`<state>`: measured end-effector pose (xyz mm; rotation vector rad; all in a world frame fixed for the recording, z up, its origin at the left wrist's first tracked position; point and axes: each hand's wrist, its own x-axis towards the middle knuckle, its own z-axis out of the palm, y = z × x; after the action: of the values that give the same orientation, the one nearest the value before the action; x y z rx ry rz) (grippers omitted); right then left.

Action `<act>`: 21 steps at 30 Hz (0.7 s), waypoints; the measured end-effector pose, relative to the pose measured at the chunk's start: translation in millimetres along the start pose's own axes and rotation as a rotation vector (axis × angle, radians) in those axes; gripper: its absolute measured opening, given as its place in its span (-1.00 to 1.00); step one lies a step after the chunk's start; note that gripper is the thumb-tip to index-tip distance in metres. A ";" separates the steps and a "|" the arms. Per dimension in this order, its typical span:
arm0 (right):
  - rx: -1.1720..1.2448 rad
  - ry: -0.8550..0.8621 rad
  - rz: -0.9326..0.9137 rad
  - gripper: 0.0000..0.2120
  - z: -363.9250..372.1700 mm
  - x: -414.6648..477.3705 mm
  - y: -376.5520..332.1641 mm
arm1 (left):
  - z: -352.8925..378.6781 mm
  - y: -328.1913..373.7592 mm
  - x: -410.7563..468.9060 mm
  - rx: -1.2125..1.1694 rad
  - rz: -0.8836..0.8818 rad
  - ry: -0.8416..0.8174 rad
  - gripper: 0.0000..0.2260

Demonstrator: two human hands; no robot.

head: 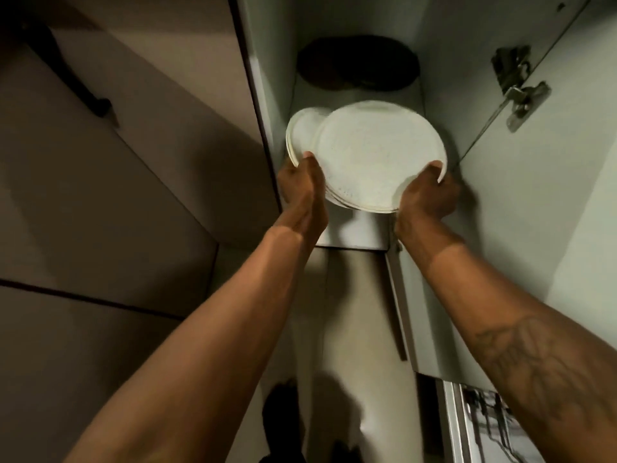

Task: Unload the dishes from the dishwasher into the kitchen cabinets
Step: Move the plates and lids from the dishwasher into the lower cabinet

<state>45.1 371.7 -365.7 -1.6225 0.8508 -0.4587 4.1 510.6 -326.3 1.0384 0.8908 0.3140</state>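
Fingers [310, 162] of the left hand [300, 185] and right hand [429, 195] clasp a stack of pale, speckled round plates [364, 155].

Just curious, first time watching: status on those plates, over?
Left hand and right hand grip white plate stack by its edges. Over cabinet shelf. Dark dishes behind.

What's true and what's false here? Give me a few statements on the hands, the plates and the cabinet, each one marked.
1. Both the left hand and the right hand grip the white plates. True.
2. The cabinet door is closed. False: the door stands open, at the right.
3. A dark object lies deeper in the cabinet than the plates. True.
4. Only one plate is held. False: several rims show, stacked.
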 end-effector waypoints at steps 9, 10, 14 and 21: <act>0.241 0.074 -0.236 -0.67 70.5 62.2 6.4 | 48.6 -4.6 85.1 0.136 0.323 0.057 -0.76; 0.220 0.121 -0.292 -0.68 74.0 65.9 5.6 | 54.1 -5.0 90.1 0.159 0.365 0.049 -0.77; 0.278 0.248 -0.506 -0.71 85.4 78.3 0.9 | 67.6 -2.0 101.5 0.298 0.716 0.010 -0.75; 0.342 0.338 -0.988 -0.76 92.4 98.1 -1.7 | 61.7 -31.4 130.6 0.935 1.450 -0.149 -0.56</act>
<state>174.8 361.5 -400.9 -1.5689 0.1146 -1.5102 127.1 537.1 -403.8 2.4559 -0.0817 1.0454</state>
